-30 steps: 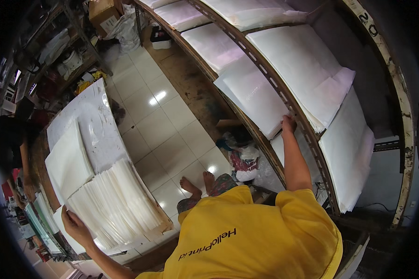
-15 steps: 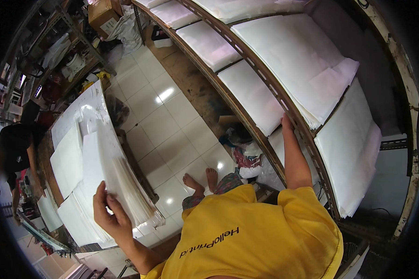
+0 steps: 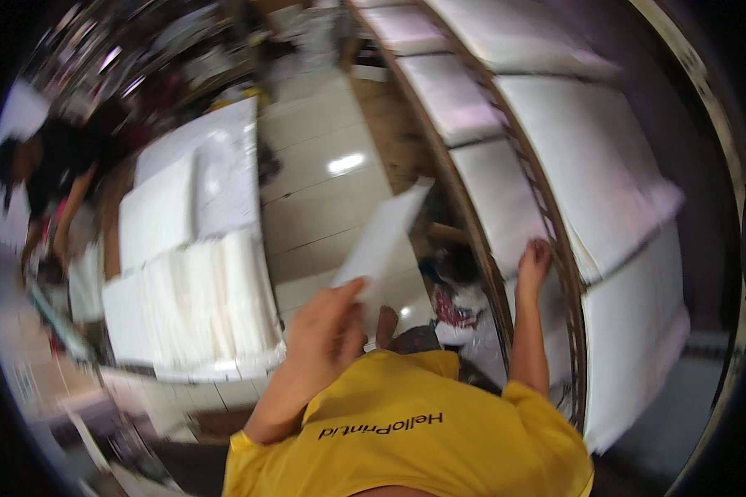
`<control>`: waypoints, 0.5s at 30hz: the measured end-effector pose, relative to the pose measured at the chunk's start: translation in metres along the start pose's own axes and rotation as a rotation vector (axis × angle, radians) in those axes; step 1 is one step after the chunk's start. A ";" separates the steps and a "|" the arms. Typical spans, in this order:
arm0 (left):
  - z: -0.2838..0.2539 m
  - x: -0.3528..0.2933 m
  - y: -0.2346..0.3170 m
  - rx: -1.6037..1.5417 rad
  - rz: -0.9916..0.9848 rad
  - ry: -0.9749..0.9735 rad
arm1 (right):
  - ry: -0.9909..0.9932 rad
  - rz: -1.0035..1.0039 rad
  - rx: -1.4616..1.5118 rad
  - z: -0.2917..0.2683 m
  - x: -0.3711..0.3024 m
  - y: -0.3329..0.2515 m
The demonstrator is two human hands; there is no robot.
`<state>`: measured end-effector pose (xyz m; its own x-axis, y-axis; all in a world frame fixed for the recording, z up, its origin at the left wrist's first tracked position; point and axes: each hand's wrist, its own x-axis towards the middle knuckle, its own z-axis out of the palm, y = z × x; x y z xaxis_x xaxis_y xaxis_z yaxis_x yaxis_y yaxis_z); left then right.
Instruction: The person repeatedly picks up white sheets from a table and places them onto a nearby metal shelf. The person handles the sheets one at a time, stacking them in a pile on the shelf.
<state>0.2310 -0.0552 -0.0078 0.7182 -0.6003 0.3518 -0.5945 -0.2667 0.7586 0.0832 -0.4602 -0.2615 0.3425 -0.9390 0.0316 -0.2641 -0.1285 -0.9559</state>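
Note:
A thin white sheet (image 3: 383, 236) is gripped between the thumb and fingers of my left hand (image 3: 327, 327). It hangs out over the floor aisle, seen nearly edge-on and smeared by motion. To the right, my right hand (image 3: 535, 258) reaches to the lower shelf, its fingers curled at the near end of a white sheet stack (image 3: 503, 199). Whatever those fingers pinch is too small to make out. On the left, a table carries a fanned pile of white sheets (image 3: 207, 302) and a squarer white stack (image 3: 159, 211).
Larger white stacks (image 3: 584, 166) lie on the upper shelf, behind a slotted metal rail (image 3: 529, 153). Beyond the left table a person in black (image 3: 66, 170) bends over other work. Crumpled plastic and cloth (image 3: 460, 319) lie below the shelf. Tiled floor (image 3: 319, 199) runs between.
My left hand has moved right, from over the fanned pile to the aisle, carrying a sheet. My right hand stays at the lower shelf, with its fingers now showing. The whole view has turned.

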 end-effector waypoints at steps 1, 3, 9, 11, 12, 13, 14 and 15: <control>0.009 -0.001 -0.002 0.002 -0.004 -0.012 | -0.110 0.037 0.161 0.015 -0.041 -0.062; 0.027 -0.003 -0.005 0.050 0.012 -0.029 | -0.324 -0.183 0.176 0.029 -0.104 -0.130; 0.073 -0.027 -0.051 0.167 0.132 -0.248 | -0.940 -0.409 0.028 0.062 -0.185 -0.215; 0.071 -0.044 -0.054 0.136 0.132 -0.163 | -0.996 -0.454 -0.158 0.069 -0.188 -0.205; 0.066 -0.049 -0.059 0.121 0.134 -0.123 | -1.017 -0.477 -0.252 0.076 -0.189 -0.199; 0.056 -0.052 -0.063 0.096 0.111 -0.151 | -1.003 -0.432 -0.226 0.083 -0.194 -0.192; 0.042 -0.060 -0.063 0.071 0.081 -0.182 | -0.995 -0.382 -0.200 0.089 -0.201 -0.185; 0.029 -0.069 -0.066 0.044 0.052 -0.214 | -0.985 -0.329 -0.176 0.098 -0.209 -0.181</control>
<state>0.2102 -0.0181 -0.0980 0.5955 -0.7593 0.2622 -0.6475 -0.2606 0.7161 0.1479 -0.2093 -0.1236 0.9817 -0.1853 -0.0449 -0.1251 -0.4484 -0.8850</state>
